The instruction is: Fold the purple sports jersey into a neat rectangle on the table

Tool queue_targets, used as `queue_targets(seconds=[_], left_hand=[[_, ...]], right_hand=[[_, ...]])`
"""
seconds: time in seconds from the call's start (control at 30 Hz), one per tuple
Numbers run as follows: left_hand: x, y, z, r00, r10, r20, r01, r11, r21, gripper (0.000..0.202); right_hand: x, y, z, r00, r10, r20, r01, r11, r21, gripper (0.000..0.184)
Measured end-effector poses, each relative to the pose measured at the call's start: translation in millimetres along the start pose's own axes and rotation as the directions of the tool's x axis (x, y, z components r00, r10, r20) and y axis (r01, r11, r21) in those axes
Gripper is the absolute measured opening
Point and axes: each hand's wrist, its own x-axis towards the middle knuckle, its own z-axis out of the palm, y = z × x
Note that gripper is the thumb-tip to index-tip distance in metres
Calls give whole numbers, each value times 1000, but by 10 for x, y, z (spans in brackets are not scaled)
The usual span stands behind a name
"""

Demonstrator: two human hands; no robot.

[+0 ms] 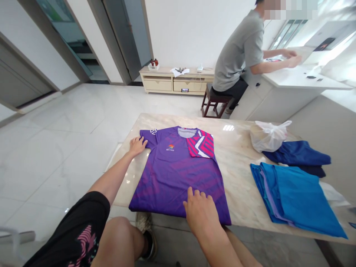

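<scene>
A purple sports shirt with a pink striped sleeve lies spread flat on the marble table. My left hand rests open at the shirt's left sleeve, fingers flat on the cloth's edge. My right hand lies open on the shirt's lower hem near the table's front edge, fingers stretched forward and pressing the fabric.
A stack of blue garments lies at the table's right, with a dark blue garment and a white plastic bag behind it. Another person sits on a stool at a white counter. A low cabinet stands against the far wall.
</scene>
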Motion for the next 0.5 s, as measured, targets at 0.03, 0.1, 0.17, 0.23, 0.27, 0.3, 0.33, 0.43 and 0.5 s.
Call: queue_targets(seconds=[0.03, 0.1, 0.17, 0.23, 0.27, 0.3, 0.33, 0.43, 0.5], left_hand=[[-39, 10, -35, 1000, 8, -19, -8, 1000, -7, 70], [-121, 57, -136, 997, 22, -73, -24, 999, -23, 68], [-198, 169, -265, 988, 69, -141, -73, 997, -24, 66], [-275, 370, -399, 963, 183, -200, -184, 983, 13, 64], [-316, 504, -456, 941, 259, -218, -256, 966, 43, 62], [-363, 657, -502, 914, 335, -227, -327, 942, 74, 61], [-414, 822, -530, 886, 406, -224, -393, 914, 104, 60], [-597, 1313, -500, 803, 578, -144, -556, 814, 169, 55], [-723, 1550, -399, 751, 657, -65, -639, 748, 181, 53]], right_hand=[[-4, -22, -7, 1000, -9, 0, 9, 1000, 3, 58], [-25, -61, -21, 999, -33, 0, 33, 999, 9, 58], [-57, -88, -36, 999, -53, 4, 53, 998, 17, 58], [-92, -103, -53, 998, -67, 6, 67, 997, 24, 59], [-107, -107, -61, 997, -74, 7, 74, 997, 28, 59], [-119, -109, -68, 997, -82, 7, 82, 996, 31, 60], [-130, -110, -73, 996, -92, 7, 91, 995, 35, 60], [-148, -106, -79, 993, -119, -2, 119, 992, 43, 60], [-152, -95, -73, 991, -132, -7, 132, 990, 57, 59]])
